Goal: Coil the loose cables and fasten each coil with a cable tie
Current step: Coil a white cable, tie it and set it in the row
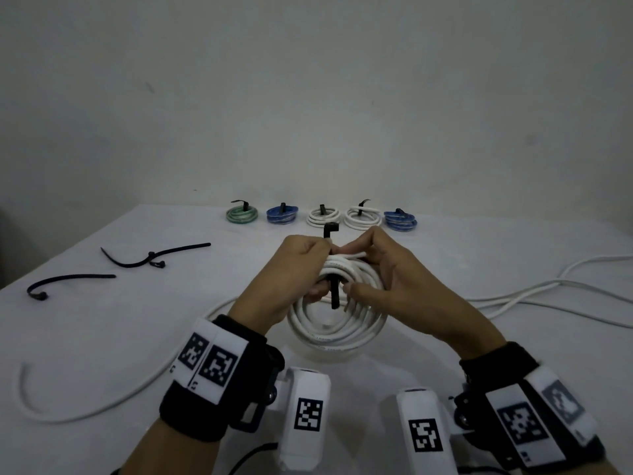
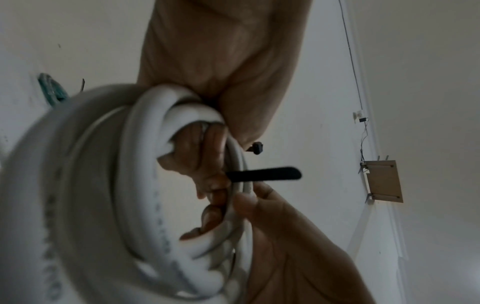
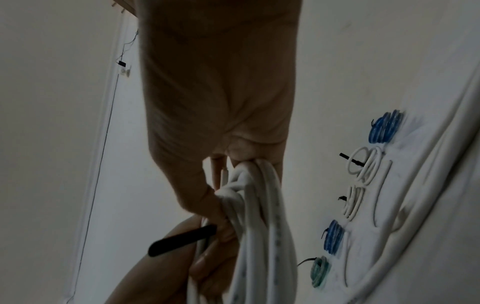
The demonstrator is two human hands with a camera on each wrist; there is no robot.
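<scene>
A coil of thick white cable is held upright just above the table in front of me. My left hand grips its upper left side, fingers curled through the middle. My right hand grips the upper right, thumb and fingers round the strands. A black cable tie passes round the top of the coil; its head sticks up behind my left hand and its tail hangs down through the centre.
Several tied coils, green, blue and white, line the table's far edge. Spare black ties lie at the left. Loose white cable trails at the right and front left.
</scene>
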